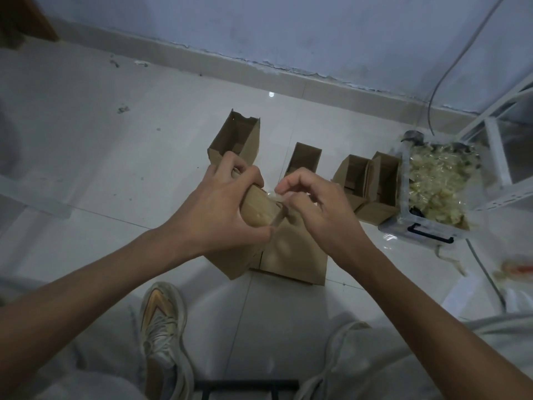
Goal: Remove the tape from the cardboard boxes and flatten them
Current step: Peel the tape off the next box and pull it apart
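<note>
The left hand (222, 203) curls around the held box (259, 209) over the floor (86, 140), while the right hand (314, 203) pinches a clear tape (274, 196) strip at its top edge. A sharp pull could tear the tape short or rip the cardboard (the strip looks thin). Beyond stand 4 open boxes (235, 140), well apart from the work; further right, a plastic bin (432, 226) holds peeled tape. Nothing blocks the pull.

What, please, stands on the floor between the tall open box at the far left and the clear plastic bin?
In the head view, three open boxes: a narrow box, then a touching pair beside the bin.
</note>
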Demonstrator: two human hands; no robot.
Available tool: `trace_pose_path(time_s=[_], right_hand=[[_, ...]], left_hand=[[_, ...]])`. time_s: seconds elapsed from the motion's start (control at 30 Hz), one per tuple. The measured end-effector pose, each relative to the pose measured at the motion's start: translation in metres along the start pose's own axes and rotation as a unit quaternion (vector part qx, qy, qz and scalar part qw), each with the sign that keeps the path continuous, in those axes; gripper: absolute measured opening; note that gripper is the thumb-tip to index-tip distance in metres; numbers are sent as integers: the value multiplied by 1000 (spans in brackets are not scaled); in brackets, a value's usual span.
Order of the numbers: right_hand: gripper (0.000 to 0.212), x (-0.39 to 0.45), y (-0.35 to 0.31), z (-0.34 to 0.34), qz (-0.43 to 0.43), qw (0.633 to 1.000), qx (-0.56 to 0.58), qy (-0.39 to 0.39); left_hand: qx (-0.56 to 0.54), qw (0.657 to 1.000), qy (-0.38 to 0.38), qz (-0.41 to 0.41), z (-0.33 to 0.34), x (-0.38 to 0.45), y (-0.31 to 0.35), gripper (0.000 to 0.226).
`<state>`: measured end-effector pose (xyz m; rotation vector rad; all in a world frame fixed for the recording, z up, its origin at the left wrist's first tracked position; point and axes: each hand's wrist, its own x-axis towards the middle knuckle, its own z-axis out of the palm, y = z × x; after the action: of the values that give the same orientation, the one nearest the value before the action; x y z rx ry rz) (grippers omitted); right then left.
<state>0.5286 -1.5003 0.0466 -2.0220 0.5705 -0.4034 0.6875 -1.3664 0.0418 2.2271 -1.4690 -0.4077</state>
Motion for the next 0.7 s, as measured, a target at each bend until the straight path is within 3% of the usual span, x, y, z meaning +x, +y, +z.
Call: trace_pose_path(time_s=[0.1,0.17,0.33,0.47,0.6,0.7], right_hand=[[13,1,4,1,-60,990,-125,-29],[11,1,6,3,-77,986,-143,-25],[11,3,2,-4,-3,998,12,-69],[16,3,-2,-9,125,971,180,-96],[23,2,-3,-7,191,948,241,-80],[18,-1,-8,-8,197,957,213,-27]], left_hand=[[36,999,5,29,0,-2,2,70],[67,997,10,45,0,-1,1,69],[92,992,33,78,-1,-3,1,72],[62,994,43,77,0,-3,0,76],[18,996,50,70,1,-2,-1,75],[4,995,67,78,3,-3,0,72]])
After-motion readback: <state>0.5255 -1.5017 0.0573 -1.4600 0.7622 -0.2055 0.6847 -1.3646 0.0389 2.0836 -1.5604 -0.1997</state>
